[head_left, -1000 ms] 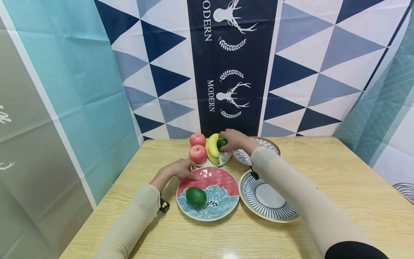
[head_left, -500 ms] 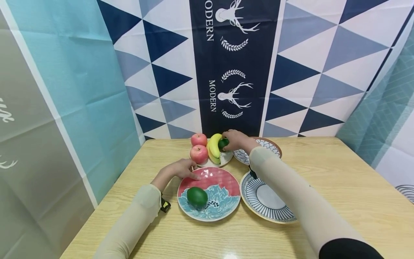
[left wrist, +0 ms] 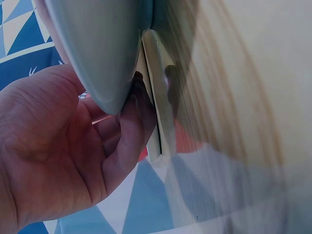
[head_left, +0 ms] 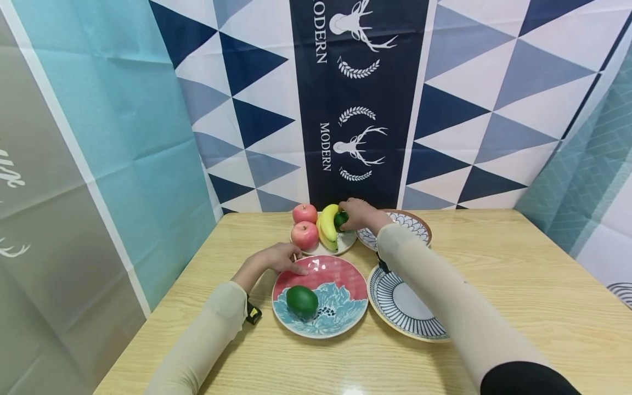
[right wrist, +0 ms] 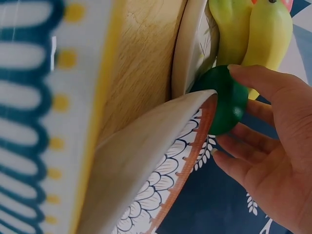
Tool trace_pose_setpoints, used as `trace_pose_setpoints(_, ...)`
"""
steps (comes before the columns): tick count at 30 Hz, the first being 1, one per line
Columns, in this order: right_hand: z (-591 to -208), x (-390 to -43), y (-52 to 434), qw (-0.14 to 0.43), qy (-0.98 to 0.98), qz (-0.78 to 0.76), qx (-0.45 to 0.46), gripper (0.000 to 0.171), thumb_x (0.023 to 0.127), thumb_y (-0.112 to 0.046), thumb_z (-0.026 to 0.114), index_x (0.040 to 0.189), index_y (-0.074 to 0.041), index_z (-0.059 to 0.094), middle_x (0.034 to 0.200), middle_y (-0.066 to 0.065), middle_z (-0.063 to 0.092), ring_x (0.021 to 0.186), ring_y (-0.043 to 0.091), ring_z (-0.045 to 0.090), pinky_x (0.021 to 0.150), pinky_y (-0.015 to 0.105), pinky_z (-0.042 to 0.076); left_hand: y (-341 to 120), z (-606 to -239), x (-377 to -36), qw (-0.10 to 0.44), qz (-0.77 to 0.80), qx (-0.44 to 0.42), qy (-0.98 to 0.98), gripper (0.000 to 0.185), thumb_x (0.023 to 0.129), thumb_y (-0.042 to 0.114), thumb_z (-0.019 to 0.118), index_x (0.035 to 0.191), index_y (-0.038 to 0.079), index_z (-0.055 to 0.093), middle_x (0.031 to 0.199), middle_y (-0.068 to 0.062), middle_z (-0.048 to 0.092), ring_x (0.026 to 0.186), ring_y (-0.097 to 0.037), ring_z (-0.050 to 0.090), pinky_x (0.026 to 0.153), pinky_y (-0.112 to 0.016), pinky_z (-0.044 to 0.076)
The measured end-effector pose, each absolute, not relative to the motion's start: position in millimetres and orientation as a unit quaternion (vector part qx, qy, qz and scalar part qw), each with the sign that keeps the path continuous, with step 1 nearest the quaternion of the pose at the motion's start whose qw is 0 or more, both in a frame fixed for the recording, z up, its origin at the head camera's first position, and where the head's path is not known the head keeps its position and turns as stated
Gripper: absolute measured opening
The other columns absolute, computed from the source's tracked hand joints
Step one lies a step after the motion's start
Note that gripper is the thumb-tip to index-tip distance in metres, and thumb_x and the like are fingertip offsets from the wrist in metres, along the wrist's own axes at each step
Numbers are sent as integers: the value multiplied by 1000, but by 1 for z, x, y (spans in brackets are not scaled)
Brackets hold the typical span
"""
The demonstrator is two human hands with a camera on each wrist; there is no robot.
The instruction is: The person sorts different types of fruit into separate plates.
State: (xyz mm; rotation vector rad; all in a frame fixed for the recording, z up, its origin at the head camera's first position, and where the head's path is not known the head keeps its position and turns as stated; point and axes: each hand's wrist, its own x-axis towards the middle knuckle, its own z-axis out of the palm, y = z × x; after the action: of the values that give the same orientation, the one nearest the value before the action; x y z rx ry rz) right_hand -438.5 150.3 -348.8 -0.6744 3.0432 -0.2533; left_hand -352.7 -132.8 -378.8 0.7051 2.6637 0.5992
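With the thumb over its rim and fingers curled beneath, my left hand (head_left: 279, 258) grips the far left of a red and blue flower-patterned plate (head_left: 340, 274). A smooth green oval fruit (head_left: 302, 300) lies on this plate, left of its middle. At the back, my right hand (head_left: 360, 213) holds another green oval fruit (right wrist: 229, 100) between thumb and fingers, beside the bananas (head_left: 327, 227). In the right wrist view this fruit is at the edge of the small white plate (head_left: 348, 241), partly hidden by the brown rim of a patterned plate (right wrist: 207, 114).
Two apples (head_left: 304, 236) sit left of the bananas on the small white plate. A blue-striped plate (head_left: 405, 304) stands right of the flower plate, partly under my right forearm. The brown-rimmed plate is behind it. A patterned cloth (head_left: 365, 109) hangs behind the table (head_left: 494, 263).
The scene has drifted slightly rightward in the head view. My right forearm has shifted a little to the left; both hands keep their holds.
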Motion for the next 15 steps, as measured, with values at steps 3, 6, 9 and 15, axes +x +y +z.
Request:
trace_pose_setpoints(3, -351, -441, 149, 7, 974, -79, -212, 56, 93, -28, 81, 140, -6, 62, 127, 16, 60, 111, 32, 54, 101, 50, 48, -133, -379, -352, 161, 210, 246, 932, 31, 93, 33, 84, 101, 11, 64, 94, -4, 63, 85, -19, 59, 68, -29, 52)
trace_pose_setpoints(6, -351, -442, 148, 6, 975, -74, -211, 57, 91, -28, 81, 140, -6, 62, 125, 16, 60, 110, 31, 55, 99, 48, 49, -133, -379, -352, 162, 211, 246, 932, 30, 93, 32, 84, 101, 11, 64, 94, -4, 64, 85, -19, 59, 69, -29, 51)
trace_pose_setpoints(9, -351, -442, 146, 6, 975, -71, -209, 59, 91, -26, 82, 141, -5, 61, 126, 17, 60, 109, 31, 55, 98, 48, 49, -134, -379, -352, 161, 210, 246, 932, 30, 93, 32, 84, 101, 11, 64, 94, -5, 64, 85, -20, 59, 69, -29, 51)
trace_pose_setpoints(15, -350, -441, 142, 6, 978, -62, -199, 58, 91, -26, 84, 141, -6, 60, 126, 16, 60, 110, 31, 56, 99, 48, 50, -134, -378, -353, 159, 210, 249, 932, 31, 92, 33, 84, 102, 11, 65, 95, -4, 64, 86, -20, 60, 70, -30, 52)
